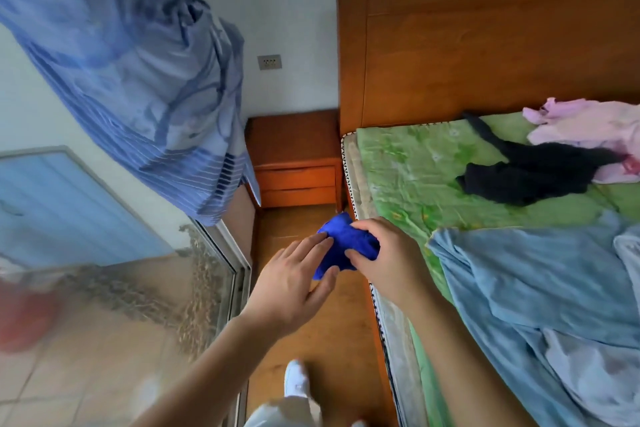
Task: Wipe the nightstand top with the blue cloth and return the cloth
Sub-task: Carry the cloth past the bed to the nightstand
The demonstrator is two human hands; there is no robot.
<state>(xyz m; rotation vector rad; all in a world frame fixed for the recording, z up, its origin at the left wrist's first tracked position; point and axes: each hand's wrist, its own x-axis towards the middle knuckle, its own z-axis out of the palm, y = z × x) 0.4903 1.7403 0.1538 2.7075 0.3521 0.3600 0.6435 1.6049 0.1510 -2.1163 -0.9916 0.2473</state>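
Blue cloth (346, 246), bunched, held in the air at frame centre by both hands above the wooden floor (329, 340); it touches neither the nightstand nor the bed.

Right hand (388, 260), at 3 o'clock of the cloth: thumb laid over the top and fingers curled beneath, gripping the bundle.

Left hand (294, 284), at 8 o'clock of the cloth: fingers nearly straight against the cloth's left edge, thumb closing on its lower corner, so that the corner is pinched between them.

Nightstand (294, 149), orange-brown wood with two drawer fronts, at 12 o'clock of the hands and well apart from them, standing against the wall just beside the headboard (485, 55).

Bed, from 1 to 5 o'clock: green floral sheet (415, 166) carrying a black garment (530, 180) and, touching it at its 2 o'clock side, a pink garment (588, 132); a light-blue quilt (519, 288) lies crumpled toward 4 o'clock.

Blue striped curtain (138, 80), gathered, at 10 o'clock, its lower hem hanging just beside the nightstand's left edge.

Wall socket (269, 62) at 12 o'clock, above the nightstand.

Sliding glass door (104, 288) with a patterned pane from 7 to 9 o'clock.

White shoe (295, 378) on the floor at 6 o'clock.
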